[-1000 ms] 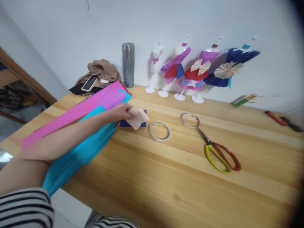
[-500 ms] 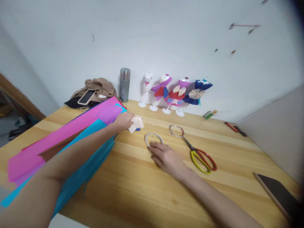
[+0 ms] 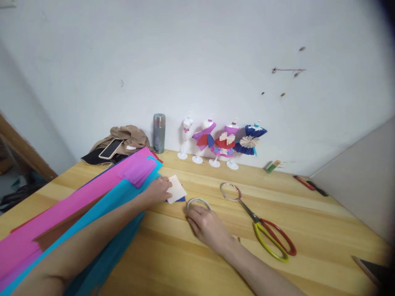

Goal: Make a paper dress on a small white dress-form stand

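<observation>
My left hand [image 3: 156, 190] is closed on the edge of a small cream paper square [image 3: 177, 190]. Under that square the edge of a dark blue piece [image 3: 181, 199] shows. My right hand [image 3: 207, 227] curls its fingers onto the near side of a thin white ring [image 3: 199, 200], which looks like a nearly used-up roll of tape. To the right lies a second, clear ring [image 3: 226, 191], touching the tip of large scissors [image 3: 256, 220] with one yellow and one red handle. Long pink paper [image 3: 101, 185] and blue paper [image 3: 123, 193] sheets lie beneath and beside my left arm.
Against the wall stand a grey flask [image 3: 159, 133] and several small white dress forms, one in dark blue paper [image 3: 255, 131]. A phone [image 3: 111, 149] rests on brown cloth [image 3: 131, 135]. A green item [image 3: 273, 166] and a red-black tool [image 3: 310, 186] lie near the wall.
The cream square now lies flatter beside my left hand. My right hand's fingers have curled further around the white ring. The view has tilted up, so everything sits lower.
</observation>
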The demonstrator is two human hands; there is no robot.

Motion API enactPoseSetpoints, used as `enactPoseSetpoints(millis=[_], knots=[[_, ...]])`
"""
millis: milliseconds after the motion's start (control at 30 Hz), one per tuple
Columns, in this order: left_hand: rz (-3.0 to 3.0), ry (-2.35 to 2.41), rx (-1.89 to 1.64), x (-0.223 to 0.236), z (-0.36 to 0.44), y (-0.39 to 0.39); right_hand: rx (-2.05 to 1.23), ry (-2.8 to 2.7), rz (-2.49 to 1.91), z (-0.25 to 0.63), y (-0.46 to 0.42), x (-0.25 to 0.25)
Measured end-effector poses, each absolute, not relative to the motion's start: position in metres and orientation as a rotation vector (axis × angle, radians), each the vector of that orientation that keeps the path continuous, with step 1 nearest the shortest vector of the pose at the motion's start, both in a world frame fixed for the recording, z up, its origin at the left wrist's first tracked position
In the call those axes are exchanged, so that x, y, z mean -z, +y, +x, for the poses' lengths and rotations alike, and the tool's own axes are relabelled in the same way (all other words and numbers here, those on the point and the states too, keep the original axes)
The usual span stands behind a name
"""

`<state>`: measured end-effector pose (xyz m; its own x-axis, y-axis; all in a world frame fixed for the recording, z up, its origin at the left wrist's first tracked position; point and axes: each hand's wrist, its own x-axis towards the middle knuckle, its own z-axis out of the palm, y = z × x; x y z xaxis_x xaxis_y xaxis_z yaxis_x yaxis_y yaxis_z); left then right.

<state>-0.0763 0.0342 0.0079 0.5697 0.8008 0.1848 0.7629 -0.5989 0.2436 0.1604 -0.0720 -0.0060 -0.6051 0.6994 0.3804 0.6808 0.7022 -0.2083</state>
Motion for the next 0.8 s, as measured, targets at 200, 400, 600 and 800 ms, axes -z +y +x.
enactPoseSetpoints(millis=[200, 400, 600, 800], knots=[[2.598, 1.394, -0.468, -0.009, -0.065, 0.039, -0.146, -2.428, -0.986, 0.161, -0.079, 0.006], [2.529, 1.425, -0.551, -0.034, -0.062, 0.037, -0.123, -2.399, -1.004, 0.162, -0.08, 0.004], [2.557, 1.472, -0.508, -0.04, -0.066, 0.033, -0.031, -2.308, -0.884, 0.163, -0.078, 0.012], [2.628, 1.534, -0.364, -0.002, -0.069, 0.023, -0.026, -2.275, -0.763, 0.16, -0.077, 0.015]])
